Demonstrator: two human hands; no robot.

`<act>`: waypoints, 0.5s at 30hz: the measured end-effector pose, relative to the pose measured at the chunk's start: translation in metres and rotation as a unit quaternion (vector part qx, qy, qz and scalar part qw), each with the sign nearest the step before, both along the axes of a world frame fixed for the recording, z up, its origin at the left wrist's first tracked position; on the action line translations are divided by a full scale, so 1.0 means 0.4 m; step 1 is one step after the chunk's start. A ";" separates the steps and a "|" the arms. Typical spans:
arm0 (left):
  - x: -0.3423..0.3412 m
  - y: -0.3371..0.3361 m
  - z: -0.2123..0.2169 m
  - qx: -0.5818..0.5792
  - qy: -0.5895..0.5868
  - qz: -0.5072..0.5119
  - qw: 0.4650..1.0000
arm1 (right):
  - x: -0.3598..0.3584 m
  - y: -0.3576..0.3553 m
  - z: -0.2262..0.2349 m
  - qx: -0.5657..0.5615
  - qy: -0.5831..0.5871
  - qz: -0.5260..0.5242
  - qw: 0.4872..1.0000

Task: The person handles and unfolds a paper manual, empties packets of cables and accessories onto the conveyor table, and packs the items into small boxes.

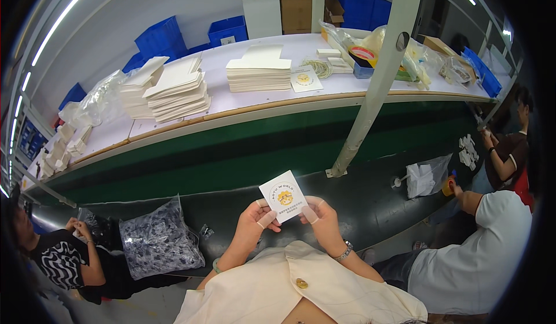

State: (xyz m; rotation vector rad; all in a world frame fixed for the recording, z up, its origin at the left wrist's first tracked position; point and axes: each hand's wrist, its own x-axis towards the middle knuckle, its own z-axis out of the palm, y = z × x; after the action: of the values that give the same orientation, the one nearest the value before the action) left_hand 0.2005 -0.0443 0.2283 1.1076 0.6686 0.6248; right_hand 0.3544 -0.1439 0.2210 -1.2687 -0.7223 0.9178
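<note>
small card pinched in both hands over the belt

both hands up close to the chest; left hand [255,219] and right hand [322,217] each closed on a lower corner of a small white card [284,195] with a yellow round mark, thumbs taped; card sits tilted above the dark belt [359,196]; clear bag of small packets [157,244] lies on the belt to the left; a slanted white post [376,75] stands just behind; stacks of cream sheets [258,72] up on the shelf [243,106]; other people sit at either side
</note>
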 end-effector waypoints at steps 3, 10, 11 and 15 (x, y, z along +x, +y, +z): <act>0.000 0.001 -0.002 0.001 -0.004 -0.002 1.000 | 0.001 0.001 -0.004 0.001 -0.001 -0.004 1.000; 0.003 0.005 -0.010 -0.001 -0.007 -0.004 1.000 | 0.001 0.003 -0.009 0.011 -0.003 -0.010 1.000; 0.003 0.004 -0.010 0.000 -0.006 -0.003 1.000 | 0.001 0.002 -0.008 0.013 0.002 -0.013 1.000; 0.003 0.004 -0.003 0.000 -0.003 -0.004 1.000 | 0.002 0.002 -0.004 0.004 -0.004 -0.011 1.000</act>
State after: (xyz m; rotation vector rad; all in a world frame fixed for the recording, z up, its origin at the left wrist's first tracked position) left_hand 0.2015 -0.0427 0.2271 1.1087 0.6593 0.6209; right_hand 0.3550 -0.1432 0.2194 -1.2712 -0.7167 0.8925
